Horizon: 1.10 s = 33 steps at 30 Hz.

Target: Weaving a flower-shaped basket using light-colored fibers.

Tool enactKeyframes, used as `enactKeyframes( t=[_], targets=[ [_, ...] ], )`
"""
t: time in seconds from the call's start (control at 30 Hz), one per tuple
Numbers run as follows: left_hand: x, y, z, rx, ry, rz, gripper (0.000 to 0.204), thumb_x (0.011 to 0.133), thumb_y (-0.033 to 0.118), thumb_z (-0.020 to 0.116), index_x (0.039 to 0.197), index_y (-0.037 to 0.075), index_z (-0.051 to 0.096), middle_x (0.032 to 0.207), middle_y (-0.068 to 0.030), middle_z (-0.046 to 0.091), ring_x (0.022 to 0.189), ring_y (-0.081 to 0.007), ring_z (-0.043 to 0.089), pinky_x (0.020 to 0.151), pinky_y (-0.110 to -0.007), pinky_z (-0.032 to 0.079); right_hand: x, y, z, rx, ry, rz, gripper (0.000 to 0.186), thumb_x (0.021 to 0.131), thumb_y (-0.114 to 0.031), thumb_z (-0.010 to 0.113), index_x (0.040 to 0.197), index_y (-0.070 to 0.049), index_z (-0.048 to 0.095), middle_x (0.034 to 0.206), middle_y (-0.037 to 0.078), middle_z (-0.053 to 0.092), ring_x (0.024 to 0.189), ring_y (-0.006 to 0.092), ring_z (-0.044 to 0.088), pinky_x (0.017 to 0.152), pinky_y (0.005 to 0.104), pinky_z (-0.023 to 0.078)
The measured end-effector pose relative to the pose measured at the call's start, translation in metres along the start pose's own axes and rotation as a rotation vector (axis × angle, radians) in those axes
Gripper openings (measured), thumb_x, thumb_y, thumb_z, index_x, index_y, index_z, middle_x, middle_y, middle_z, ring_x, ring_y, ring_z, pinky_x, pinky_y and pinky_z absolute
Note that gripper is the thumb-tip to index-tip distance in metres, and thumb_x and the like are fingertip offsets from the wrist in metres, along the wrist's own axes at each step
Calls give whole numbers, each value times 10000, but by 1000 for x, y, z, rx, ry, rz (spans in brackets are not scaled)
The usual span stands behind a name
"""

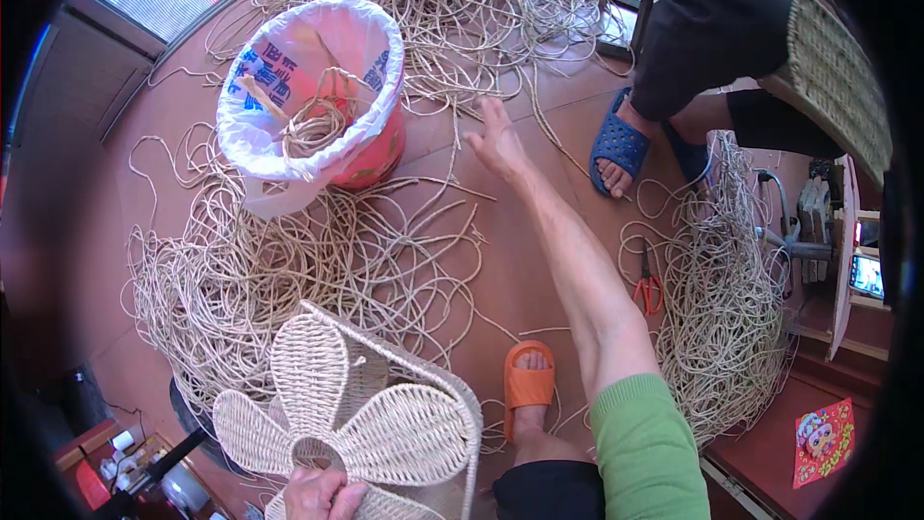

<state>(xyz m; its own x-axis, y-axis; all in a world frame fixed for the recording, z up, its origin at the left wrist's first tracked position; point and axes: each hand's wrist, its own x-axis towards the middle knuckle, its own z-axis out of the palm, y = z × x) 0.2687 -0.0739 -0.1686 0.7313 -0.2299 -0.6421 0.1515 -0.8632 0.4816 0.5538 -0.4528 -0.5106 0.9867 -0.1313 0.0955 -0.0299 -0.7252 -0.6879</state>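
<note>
My left hand pinches the woven flower piece at its near stem; it looks light, stiff and a bit brittle. My right hand, fingers spread, reaches far toward loose cord, soft and tangly.

- White plastic bag with blue print, lining the pink bin, upper left on floor.
- Small lit screen, right edge.
- Red square picture card, lower right floor.
</note>
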Motion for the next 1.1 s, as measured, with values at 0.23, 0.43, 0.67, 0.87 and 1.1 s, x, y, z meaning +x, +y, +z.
enactKeyframes(
  t=[0.23, 0.43, 0.67, 0.87, 1.1],
  targets=[
    [20, -3, -3, 11, -76, 13, 244, 897, 231, 624, 838, 3, 560, 758, -218, 541, 753, -400, 536, 686, -461, 411, 30, 42, 45, 133, 165, 191, 858, 795, -173, 717, 1476, -26, 217, 1405, 320, 395, 1286, 414, 455, 1029, 435, 433],
    [7, -4, -6, -32, -42, -44, 234, 891, 221, 619, 860, -5, 564, 761, -211, 540, 763, -391, 539, 697, -456, 411, -47, -18, 7, 345, 117, 244, 335, 868, -178, 645, 1167, -29, 618, 941, 156, 650, 868, 265, 627, 781, 378, 495],
    [-62, -8, 11, 53, 87, 85, 241, 872, 247, 649, 865, 17, 580, 769, -202, 547, 769, -385, 544, 730, -463, 415, -309, -24, -97, 254, -28, 314, 266, 946, -244, 612, 1045, -11, 693, 908, 115, 627, 900, 235, 605, 820, 346, 470],
    [-124, -22, 77, 212, 457, 474, 258, 823, 246, 717, 682, 54, 621, 620, -120, 580, 602, -297, 556, 634, -406, 402, -564, -89, -153, 176, -163, 703, 328, 894, -318, 656, 1040, -27, 699, 973, 136, 698, 903, 251, 664, 798, 379, 506],
    [-219, -11, 149, 428, 814, 578, 327, 884, 304, 680, 667, 92, 559, 603, -108, 562, 585, -286, 549, 638, -400, 407, -676, -91, -336, 623, -319, 709, 153, 898, -175, 693, 955, -37, 726, 845, -10, 688, 789, 85, 609, 738, 262, 502]
  ],
)
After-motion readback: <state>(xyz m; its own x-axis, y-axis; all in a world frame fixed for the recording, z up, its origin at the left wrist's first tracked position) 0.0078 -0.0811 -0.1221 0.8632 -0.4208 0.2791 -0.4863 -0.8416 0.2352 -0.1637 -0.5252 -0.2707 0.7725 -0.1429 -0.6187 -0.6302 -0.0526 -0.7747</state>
